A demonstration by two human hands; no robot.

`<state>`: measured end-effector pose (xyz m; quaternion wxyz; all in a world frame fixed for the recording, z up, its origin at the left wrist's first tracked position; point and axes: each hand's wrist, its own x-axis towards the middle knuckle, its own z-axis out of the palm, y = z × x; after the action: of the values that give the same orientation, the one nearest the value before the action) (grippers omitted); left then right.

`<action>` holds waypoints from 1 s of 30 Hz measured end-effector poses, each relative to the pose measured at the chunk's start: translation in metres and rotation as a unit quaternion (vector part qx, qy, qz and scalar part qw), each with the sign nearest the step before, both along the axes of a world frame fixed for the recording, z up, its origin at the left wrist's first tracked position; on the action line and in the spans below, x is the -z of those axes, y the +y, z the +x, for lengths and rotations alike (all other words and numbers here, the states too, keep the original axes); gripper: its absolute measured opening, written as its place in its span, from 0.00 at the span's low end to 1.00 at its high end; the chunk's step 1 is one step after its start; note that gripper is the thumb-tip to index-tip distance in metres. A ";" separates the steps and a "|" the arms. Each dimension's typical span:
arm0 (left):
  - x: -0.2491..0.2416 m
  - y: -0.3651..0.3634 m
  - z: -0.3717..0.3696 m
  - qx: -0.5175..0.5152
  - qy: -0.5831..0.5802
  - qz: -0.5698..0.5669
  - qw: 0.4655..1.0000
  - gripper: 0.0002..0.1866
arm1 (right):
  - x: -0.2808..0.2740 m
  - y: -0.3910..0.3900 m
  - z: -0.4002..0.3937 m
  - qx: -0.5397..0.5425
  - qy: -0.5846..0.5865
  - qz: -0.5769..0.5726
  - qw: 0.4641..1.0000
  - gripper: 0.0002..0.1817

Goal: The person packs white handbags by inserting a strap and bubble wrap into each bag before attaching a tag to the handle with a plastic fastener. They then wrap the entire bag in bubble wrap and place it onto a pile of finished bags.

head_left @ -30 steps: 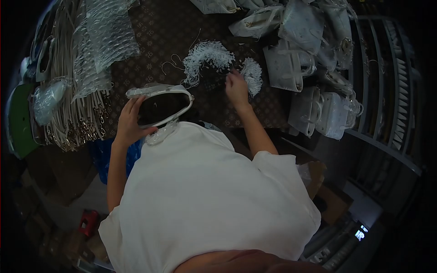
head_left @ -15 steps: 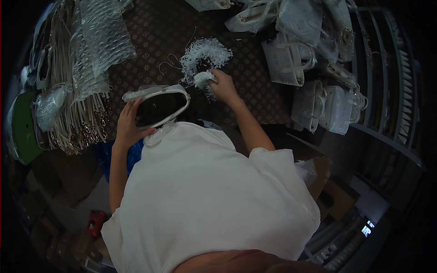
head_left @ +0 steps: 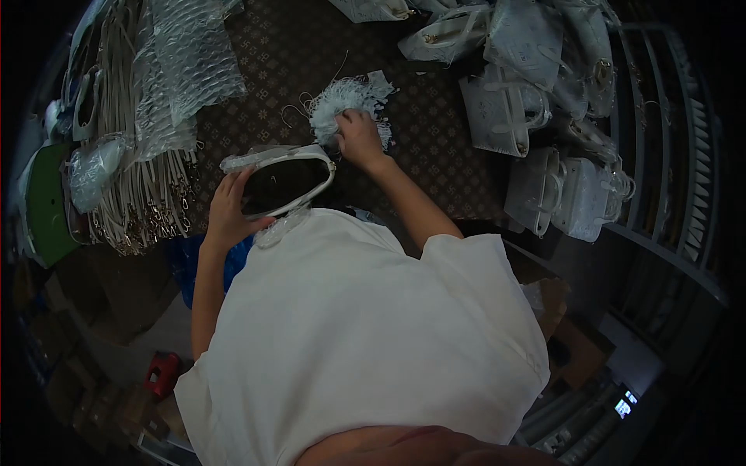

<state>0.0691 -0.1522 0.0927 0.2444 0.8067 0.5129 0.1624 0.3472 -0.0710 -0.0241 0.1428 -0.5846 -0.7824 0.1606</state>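
A white handbag [head_left: 292,156] lies with its mouth open towards me, the inside dark. Clear plastic wrap covers its handles. My left hand [head_left: 227,211] grips the bag's left end, thumb at the lower rim and fingers at the upper. To the right of the bag, my right hand [head_left: 360,140] reaches into a heap of white tag strings [head_left: 342,99]. Its fingers are closed at the heap's near edge, pinching some of the strings; their tips are partly hidden. A few loose thin cords [head_left: 292,113] trail from the heap's left side.
Beige straps with metal clasps [head_left: 148,198] hang over the table's left edge, bubble wrap [head_left: 194,58] above them. A green bag [head_left: 48,206] stands far left. Plastic-wrapped white handbags [head_left: 497,116] crowd the right, beside a metal rack [head_left: 668,260]. Brown patterned cloth [head_left: 268,46] covers the table.
My right hand has moved left into the string heap, where the clump it held out now merges with the rest. The left hand keeps its grip on the bag. The view has shifted slightly.
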 end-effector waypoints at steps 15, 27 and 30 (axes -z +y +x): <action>-0.001 0.000 -0.002 -0.023 0.003 -0.039 0.999 0.47 | 0.028 0.095 0.055 0.282 0.007 0.001 0.959 0.14; -0.002 0.001 -0.002 -0.009 -0.003 0.001 1.000 0.49 | -0.072 0.049 0.042 0.220 0.421 0.072 0.877 0.07; 0.000 0.000 -0.003 -0.015 -0.011 0.004 1.000 0.50 | -0.109 0.013 0.014 0.091 0.507 -0.026 0.857 0.06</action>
<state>0.0659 -0.1522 0.0931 0.2441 0.7983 0.5214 0.1769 0.3608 -0.0579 0.0850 0.5182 -0.4943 -0.5406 0.4414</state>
